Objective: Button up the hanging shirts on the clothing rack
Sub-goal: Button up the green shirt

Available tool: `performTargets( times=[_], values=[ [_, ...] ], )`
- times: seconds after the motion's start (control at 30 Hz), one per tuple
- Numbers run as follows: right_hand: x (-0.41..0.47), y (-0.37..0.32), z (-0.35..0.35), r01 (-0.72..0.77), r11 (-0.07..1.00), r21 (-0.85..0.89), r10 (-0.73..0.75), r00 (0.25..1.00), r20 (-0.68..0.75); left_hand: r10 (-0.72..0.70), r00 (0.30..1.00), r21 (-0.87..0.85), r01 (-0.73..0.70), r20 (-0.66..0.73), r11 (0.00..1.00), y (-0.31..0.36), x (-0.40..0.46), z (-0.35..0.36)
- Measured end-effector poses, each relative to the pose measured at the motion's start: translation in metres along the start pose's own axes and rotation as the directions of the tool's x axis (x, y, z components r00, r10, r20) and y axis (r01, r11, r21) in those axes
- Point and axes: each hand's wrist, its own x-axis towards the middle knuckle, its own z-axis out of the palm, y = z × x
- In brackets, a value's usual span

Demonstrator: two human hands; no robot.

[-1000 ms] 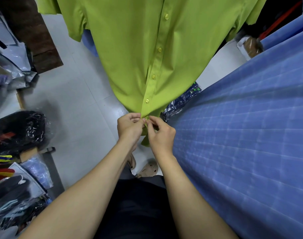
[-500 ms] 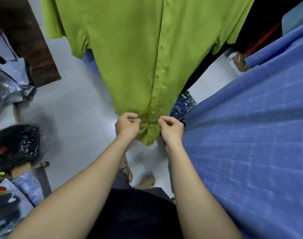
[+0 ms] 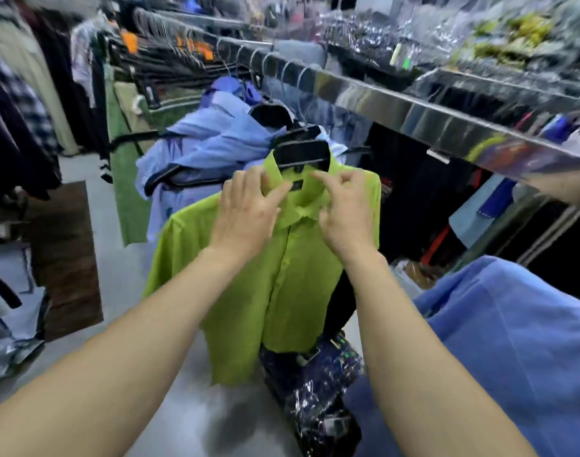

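Hands at the collar of the green shirt hanging from a black hanger on the rack rail.

The left hand touches the collar's left side with relaxed fingers; the right hand hovers loosely curled, grasping nothing. A hard tug could slip the shirt off its hanger. The neck label is too blurred to read.

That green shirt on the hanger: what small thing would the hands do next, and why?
Probably settle the collar. Both hands, left hand and right hand, are up at the green shirt's collar by the black hanger, and the front placket below looks closed, though blur hides the buttons.
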Motion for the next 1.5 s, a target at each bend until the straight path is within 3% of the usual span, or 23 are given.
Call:
performTargets(
  times=[0.1,0.17,0.23,0.3,0.37,0.47,0.63,0.77,0.9,0.97,1.03,1.13,1.2,1.3,1.4,1.5],
  values=[
    [0.025,-0.002,0.005,-0.052,0.991,-0.12,0.071,0.985,0.158,0.128,0.989,0.126,-0.136,0.07,0.983,0.0,0.02,0.004],
    [0.03,-0.001,0.008,-0.034,0.981,-0.193,0.062,0.988,0.142,0.013,1.0,0.068,-0.014,0.022,0.998,0.001,0.027,0.004],
    [0.027,0.006,0.009,-0.062,0.996,-0.062,0.061,0.998,-0.017,-0.213,0.976,-0.132,0.205,-0.052,0.97,-0.001,0.023,0.002],
    [0.023,0.012,0.008,-0.045,0.995,0.093,0.055,0.993,-0.109,-0.278,0.959,-0.143,0.268,-0.057,0.953,-0.004,0.008,-0.001],
    [0.02,0.017,0.004,-0.018,0.99,0.141,0.027,0.998,-0.062,-0.269,0.963,-0.053,0.267,-0.02,0.962,-0.008,-0.008,-0.003],
    [0.028,0.02,-0.01,-0.07,0.972,0.226,0.062,0.997,0.042,-0.377,0.925,0.031,0.376,0.037,0.926,-0.023,-0.02,-0.009],
    [0.052,0.033,-0.018,-0.163,0.974,-0.158,0.197,0.954,0.228,-0.334,0.919,0.115,0.316,0.209,0.942,-0.05,-0.02,-0.035],
    [0.04,0.06,-0.023,-0.259,0.963,-0.079,0.27,0.939,0.214,-0.401,0.889,0.06,0.398,0.223,0.915,-0.069,-0.011,-0.057],
    [0.033,0.057,-0.029,-0.26,0.955,-0.139,0.286,0.934,0.213,-0.477,0.796,0.1,0.477,0.374,0.873,-0.072,0.01,-0.07],
    [0.036,0.034,-0.03,-0.26,0.965,-0.025,0.261,0.959,0.112,-0.475,0.752,0.105,0.485,0.457,0.868,-0.067,0.02,-0.074],
    [0.044,0.003,-0.027,-0.256,0.941,0.221,0.265,0.964,-0.01,-0.458,0.73,0.03,0.516,0.507,0.856,-0.064,0.029,-0.075],
    [0.063,-0.051,-0.014,-0.286,0.831,0.477,0.321,0.947,0.008,-0.369,0.771,-0.136,0.501,0.519,0.855,-0.061,0.043,-0.074],
    [0.072,-0.079,-0.004,-0.34,0.839,0.424,0.364,0.931,0.026,-0.315,0.807,-0.256,0.485,0.5,0.836,-0.065,0.05,-0.074],
    [0.075,-0.094,0.005,-0.359,0.887,0.292,0.405,0.907,-0.115,-0.197,0.817,-0.429,0.47,0.542,0.772,-0.064,0.055,-0.078],
    [0.061,-0.086,-0.006,-0.373,0.873,0.315,0.439,0.882,-0.172,-0.121,0.816,-0.563,0.488,0.565,0.667,-0.058,0.054,-0.076],
    [0.03,-0.067,-0.038,-0.39,0.854,0.343,0.478,0.849,-0.224,-0.083,0.818,-0.604,0.485,0.57,0.632,-0.051,0.05,-0.064]
  ],
)
